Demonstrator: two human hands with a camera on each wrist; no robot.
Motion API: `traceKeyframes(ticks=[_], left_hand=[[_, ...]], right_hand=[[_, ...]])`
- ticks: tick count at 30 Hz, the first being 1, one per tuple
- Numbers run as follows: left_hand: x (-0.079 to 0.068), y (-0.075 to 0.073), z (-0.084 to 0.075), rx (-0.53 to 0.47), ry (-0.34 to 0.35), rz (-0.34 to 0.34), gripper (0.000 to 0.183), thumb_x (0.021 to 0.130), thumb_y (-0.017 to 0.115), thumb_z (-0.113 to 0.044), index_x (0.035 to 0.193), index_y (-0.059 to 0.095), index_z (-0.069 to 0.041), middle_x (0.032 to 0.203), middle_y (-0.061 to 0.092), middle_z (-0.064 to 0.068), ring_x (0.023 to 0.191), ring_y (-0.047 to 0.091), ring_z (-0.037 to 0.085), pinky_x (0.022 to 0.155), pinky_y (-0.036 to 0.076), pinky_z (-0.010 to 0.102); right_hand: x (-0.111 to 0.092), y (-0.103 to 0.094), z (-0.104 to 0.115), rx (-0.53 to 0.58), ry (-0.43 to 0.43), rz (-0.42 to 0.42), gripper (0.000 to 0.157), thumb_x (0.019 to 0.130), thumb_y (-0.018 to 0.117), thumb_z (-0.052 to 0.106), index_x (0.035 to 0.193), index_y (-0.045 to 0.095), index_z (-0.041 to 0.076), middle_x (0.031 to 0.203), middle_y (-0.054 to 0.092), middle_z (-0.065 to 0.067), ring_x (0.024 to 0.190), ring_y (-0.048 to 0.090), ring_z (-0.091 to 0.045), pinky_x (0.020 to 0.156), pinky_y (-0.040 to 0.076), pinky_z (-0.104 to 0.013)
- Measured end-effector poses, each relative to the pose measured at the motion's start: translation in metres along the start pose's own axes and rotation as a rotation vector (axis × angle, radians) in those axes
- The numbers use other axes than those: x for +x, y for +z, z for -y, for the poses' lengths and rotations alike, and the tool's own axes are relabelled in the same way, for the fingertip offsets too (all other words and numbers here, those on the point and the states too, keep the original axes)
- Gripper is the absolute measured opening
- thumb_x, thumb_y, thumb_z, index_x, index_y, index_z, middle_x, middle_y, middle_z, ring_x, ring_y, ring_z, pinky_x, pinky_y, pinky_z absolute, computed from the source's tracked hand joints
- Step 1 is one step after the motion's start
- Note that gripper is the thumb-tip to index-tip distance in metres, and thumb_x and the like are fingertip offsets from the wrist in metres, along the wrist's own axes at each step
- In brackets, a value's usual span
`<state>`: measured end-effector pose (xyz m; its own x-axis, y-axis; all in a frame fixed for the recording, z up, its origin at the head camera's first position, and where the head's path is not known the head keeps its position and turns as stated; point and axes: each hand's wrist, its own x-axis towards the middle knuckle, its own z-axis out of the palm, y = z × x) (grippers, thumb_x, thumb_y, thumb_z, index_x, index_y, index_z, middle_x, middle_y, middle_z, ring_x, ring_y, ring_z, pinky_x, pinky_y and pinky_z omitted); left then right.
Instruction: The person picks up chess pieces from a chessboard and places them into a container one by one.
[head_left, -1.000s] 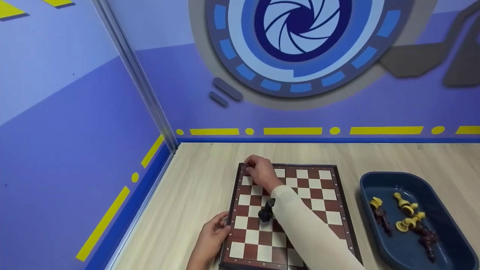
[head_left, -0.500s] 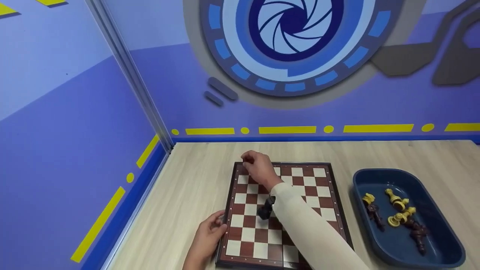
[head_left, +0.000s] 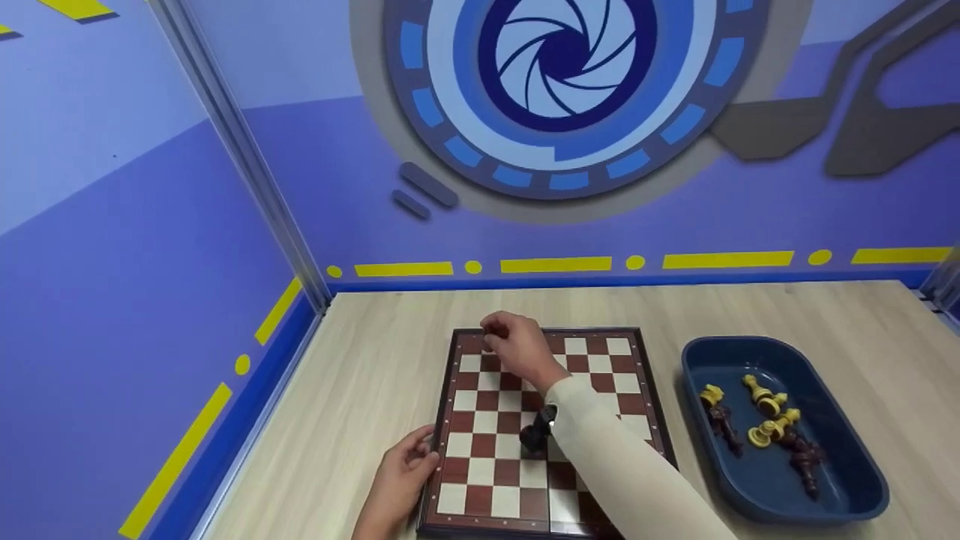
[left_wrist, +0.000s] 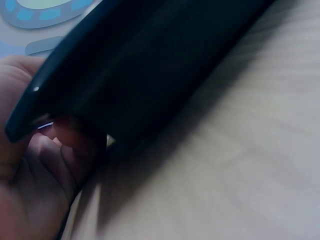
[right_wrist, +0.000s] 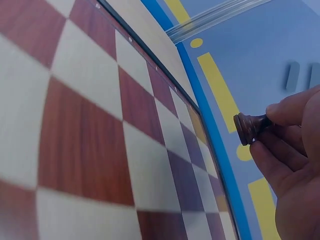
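A chessboard (head_left: 499, 472) with brown and white squares lies on the wooden table. My left hand (head_left: 397, 476) holds its left edge near the front. In the left wrist view the board's dark edge (left_wrist: 125, 75) runs between thumb and fingers, with fingertips tucked beneath it. Over the far left corner of the board reaches my right hand (head_left: 521, 349). Between its thumb and fingers it pinches a dark brown chess piece (right_wrist: 247, 127), base pointing away from the palm. In the head view the hand hides that piece.
Right of the board stands a blue tray (head_left: 780, 510). In it lie several yellow chess pieces (head_left: 766, 397) and dark brown chess pieces (head_left: 806, 461). A black wrist camera (head_left: 536, 435) sits under the right sleeve. Printed walls border the table behind and on the left.
Relative to the board, my right hand has shifted slightly right from the far left corner. My left hand stays at the left edge. The head view has turned a little to the right.
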<state>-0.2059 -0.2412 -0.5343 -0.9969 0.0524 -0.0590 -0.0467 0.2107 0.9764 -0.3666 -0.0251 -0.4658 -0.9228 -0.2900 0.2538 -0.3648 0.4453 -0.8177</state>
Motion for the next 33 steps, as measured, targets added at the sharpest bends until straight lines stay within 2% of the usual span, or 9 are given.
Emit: traceKeyframes(ticks=[5,11,17,26,33], left_hand=[[0.000,-0.001,-0.001,0.010,-0.007,0.003,0.053,0.095,0.055,-0.009,0.143,0.038,0.008,0.101,0.051,0.007,0.089,0.061,0.014,0.073,0.056,0.026],[0.000,-0.002,0.000,-0.014,-0.018,0.006,0.054,0.095,0.055,-0.008,0.143,0.037,0.008,0.098,0.050,0.005,0.085,0.061,0.010,0.072,0.056,0.026],[0.000,0.000,-0.001,-0.035,-0.010,0.018,0.054,0.095,0.056,-0.008,0.143,0.037,0.008,0.098,0.050,0.005,0.083,0.058,0.006,0.074,0.056,0.025],[-0.002,0.000,-0.001,0.006,-0.060,-0.001,0.054,0.095,0.055,-0.008,0.144,0.037,0.006,0.097,0.049,0.004,0.079,0.056,0.007,0.070,0.056,0.026],[0.000,0.003,-0.002,0.008,-0.049,0.011,0.054,0.095,0.055,-0.010,0.145,0.037,0.004,0.100,0.051,0.006,0.083,0.059,0.009,0.072,0.056,0.026]], right_hand=[[-0.008,-0.010,0.000,0.036,0.011,0.002,0.022,0.094,0.059,0.009,0.114,0.067,0.015,0.105,0.070,-0.007,0.089,0.066,-0.012,0.082,0.053,-0.037],[-0.019,-0.022,0.004,0.065,-0.020,0.010,0.023,0.094,0.059,0.009,0.115,0.066,0.014,0.106,0.070,-0.010,0.089,0.068,-0.014,0.079,0.055,-0.035],[-0.030,-0.035,0.009,0.074,-0.042,0.014,0.023,0.096,0.057,0.010,0.117,0.065,0.016,0.101,0.069,-0.004,0.089,0.068,-0.017,0.072,0.055,-0.031],[-0.046,-0.046,0.012,-0.023,-0.103,-0.022,0.024,0.096,0.059,0.013,0.118,0.066,0.018,0.111,0.068,-0.005,0.098,0.064,-0.015,0.084,0.053,-0.036],[-0.056,-0.058,0.012,-0.049,-0.123,-0.060,0.022,0.094,0.061,0.013,0.115,0.067,0.018,0.104,0.069,0.000,0.094,0.066,-0.013,0.082,0.054,-0.034]])
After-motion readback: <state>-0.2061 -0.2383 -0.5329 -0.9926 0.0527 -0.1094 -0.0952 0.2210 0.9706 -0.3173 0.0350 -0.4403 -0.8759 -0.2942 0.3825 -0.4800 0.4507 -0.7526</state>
